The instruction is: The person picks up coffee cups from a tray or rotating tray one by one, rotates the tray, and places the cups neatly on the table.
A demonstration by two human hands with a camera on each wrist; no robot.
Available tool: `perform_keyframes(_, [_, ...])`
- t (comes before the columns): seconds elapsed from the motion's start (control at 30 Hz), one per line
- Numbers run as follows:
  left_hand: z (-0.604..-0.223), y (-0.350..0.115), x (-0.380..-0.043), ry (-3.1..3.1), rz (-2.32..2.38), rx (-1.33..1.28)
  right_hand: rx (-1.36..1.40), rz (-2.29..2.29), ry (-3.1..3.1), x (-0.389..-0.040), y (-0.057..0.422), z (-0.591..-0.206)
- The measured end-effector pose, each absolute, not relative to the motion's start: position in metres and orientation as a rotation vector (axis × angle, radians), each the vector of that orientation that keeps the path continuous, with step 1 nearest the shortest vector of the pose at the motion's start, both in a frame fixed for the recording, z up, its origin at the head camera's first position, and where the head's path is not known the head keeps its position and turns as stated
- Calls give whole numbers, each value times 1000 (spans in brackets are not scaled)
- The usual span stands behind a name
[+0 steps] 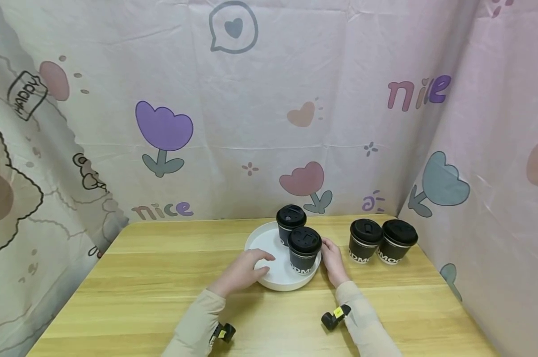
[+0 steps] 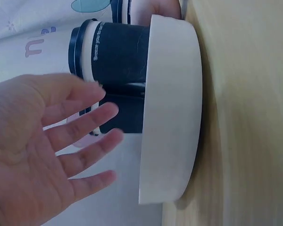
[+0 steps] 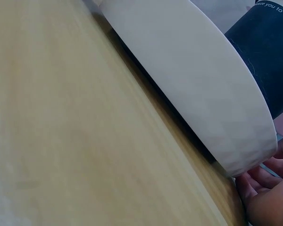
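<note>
A round white tray [image 1: 283, 286] sits on the table with two black lidded paper cups on it. The front cup [image 1: 303, 260] stands at the tray's right side and partly hides the rear cup [image 1: 284, 233]. My left hand [image 1: 243, 270] is at the tray's left front edge, thumb and fingers spread, holding nothing; in the left wrist view the palm [image 2: 28, 141] shows beside the tray wall. At the right edge, my right hand [image 1: 333, 260] grips the tray, its curled fingers [image 3: 259, 181] against the wall's lower edge in the right wrist view.
Two more black lidded cups, one on the left [image 1: 363, 243] and one on the right [image 1: 395, 243], stand side by side on the wooden table [image 1: 170, 267], right of my right hand. A printed curtain [image 1: 233, 119] hangs behind the table and along its sides.
</note>
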State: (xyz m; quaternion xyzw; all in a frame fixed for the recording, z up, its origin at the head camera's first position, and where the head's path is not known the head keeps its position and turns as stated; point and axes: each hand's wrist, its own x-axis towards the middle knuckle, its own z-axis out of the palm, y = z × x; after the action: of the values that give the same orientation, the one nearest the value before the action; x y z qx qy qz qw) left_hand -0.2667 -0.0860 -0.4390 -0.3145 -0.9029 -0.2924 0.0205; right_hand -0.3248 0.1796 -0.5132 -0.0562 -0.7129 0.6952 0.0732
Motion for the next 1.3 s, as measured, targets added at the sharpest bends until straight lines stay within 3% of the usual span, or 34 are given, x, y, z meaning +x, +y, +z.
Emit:
perform_keyframes(0.33, [-449,-67,-258,-2925,-840,-1241,-183,2079,-2141,-325,179,-514])
perform_keyframes(0.97, [-446,-84,-265,-2980,-880,-1137,-141,2083,-2148,-319,177,-505])
perform_keyframes(1.3, [-431,-97,-277,-2842,-1142,-1041,-149,2090,-2140,-325,178,-513])
